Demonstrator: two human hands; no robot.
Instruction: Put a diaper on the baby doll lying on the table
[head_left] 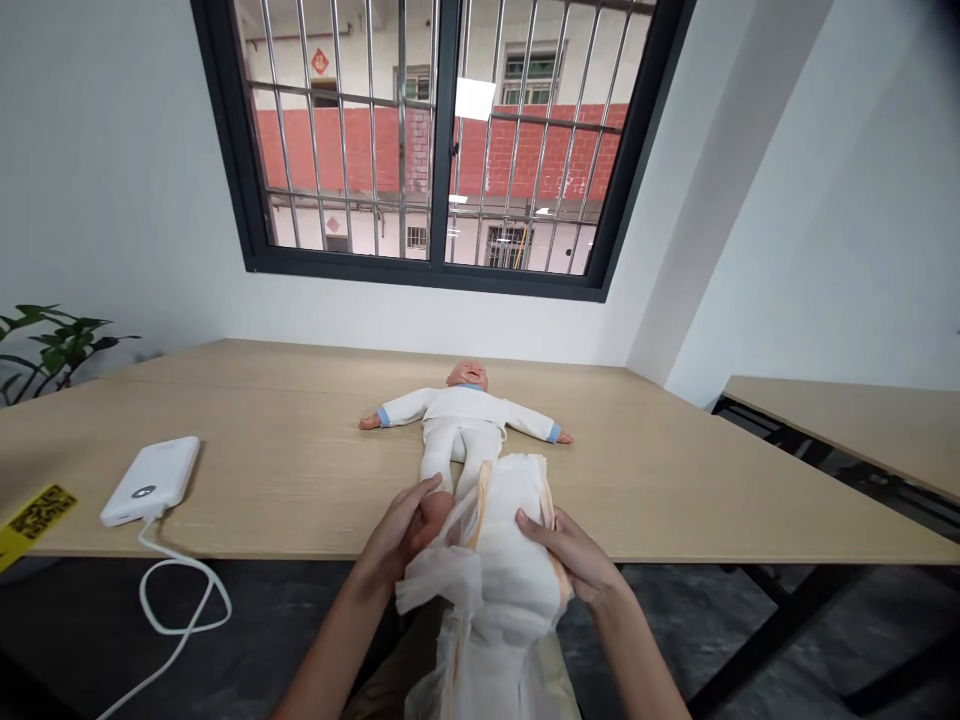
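A baby doll (465, 408) in white clothes with blue cuffs and collar lies on its back on the table, arms spread and head toward the window. My left hand (405, 525) is closed about the doll's foot at the near edge, its fingers partly hidden. An unfolded white diaper (514, 560) with orange-edged ruffles and thin side flaps hangs over the table edge toward me, its top beside the doll's leg. My right hand (574, 555) grips the diaper's right edge, thumb on top and fingers behind.
On the left of the wooden table (285, 460) lies a white power bank (154, 480) with a white cable (184, 630) hanging off the edge. A yellow tag with a code (37, 520) is at far left. Behind are a plant (56, 345) and a barred window (442, 140).
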